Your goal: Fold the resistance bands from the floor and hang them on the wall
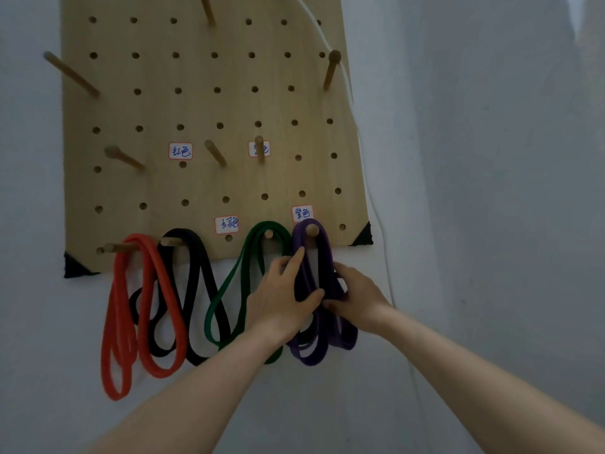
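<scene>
Purple band [309, 359] hangs off its peg [311, 229], pinched between the left hand [283, 299] thumb and fingers, right hand [355, 298] fingers curled round its right-side strands.

appearing to be a home workout corner or small gym storage spot. showing a wooden pegboard [196, 109] fixed on a plain pale wall [491, 158], with wooden pegs [124, 157] sticking out and small handwritten labels [180, 151] stuck beside some. carrying four looped resistance bands along the bottom row of pegs: red band [119, 322], black band [196, 257], green band [229, 283], purple band [322, 247]. running a white cable [382, 231] down the wall past the board's right edge. bearing black corner mounts [75, 267] at both lower corners.
</scene>
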Tool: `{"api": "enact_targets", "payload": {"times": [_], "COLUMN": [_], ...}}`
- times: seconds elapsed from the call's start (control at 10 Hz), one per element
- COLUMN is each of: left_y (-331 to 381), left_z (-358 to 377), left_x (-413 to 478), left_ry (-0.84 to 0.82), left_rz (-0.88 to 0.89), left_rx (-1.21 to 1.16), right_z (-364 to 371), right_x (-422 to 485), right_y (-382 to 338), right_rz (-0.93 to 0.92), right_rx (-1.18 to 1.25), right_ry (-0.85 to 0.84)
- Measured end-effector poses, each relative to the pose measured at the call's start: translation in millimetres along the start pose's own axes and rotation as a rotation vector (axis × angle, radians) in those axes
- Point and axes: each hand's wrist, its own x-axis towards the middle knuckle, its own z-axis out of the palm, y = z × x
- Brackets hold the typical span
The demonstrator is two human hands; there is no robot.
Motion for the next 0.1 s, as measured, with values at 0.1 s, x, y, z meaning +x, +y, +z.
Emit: {"api": "enact_targets", "payload": {"times": [0.1], "left_y": [-7.8], "left_z": [-20.3], "left_x": [-16.5], "left_ry": [0.005], "left_rz": [0.017], "left_rx": [0.019], "right_z": [3.2], "right_x": [-22.1], "right_y": [-0.6], "right_rz": [-0.001], "right_rx": [-0.011], "right_ry": [0.041]}}
